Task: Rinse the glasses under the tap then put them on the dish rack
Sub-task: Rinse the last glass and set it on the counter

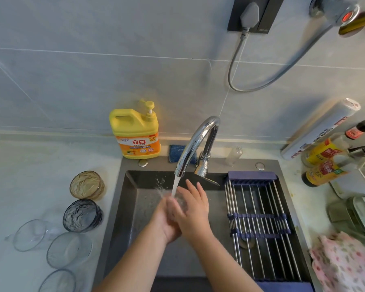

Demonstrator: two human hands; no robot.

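1. A person stands at a dark sink [135,199] set into a pale table [19,175], both arms reaching in.
2. The tap [195,140] is running. Its stream [175,184] falls onto a clear glass [181,200] held under the spout, and water splashes around it.
3. The left hand [167,220] cups the glass from below, fingers curled round it.
4. The right hand [193,209] lies against the glass's right side, fingers fairly straight and spread.
5. A rack [259,225] of metal bars with blue ends spans the right half of the sink, just beside the hands.
6. On the table left of the sink stand an amber glass [86,184] and, nearer, a grey glass [82,214].
7. Nearer still are three clear glasses [69,249], one cut off by the bottom edge. What they hold cannot be made out.
8. Behind the sink are a yellow soap bottle [135,133] with a pump, a blue sponge [176,152] and a small clear bottle [234,155].
9. On the right lean sauce bottles [322,172] with dark liquid. A pink cloth [343,262] lies nearer.
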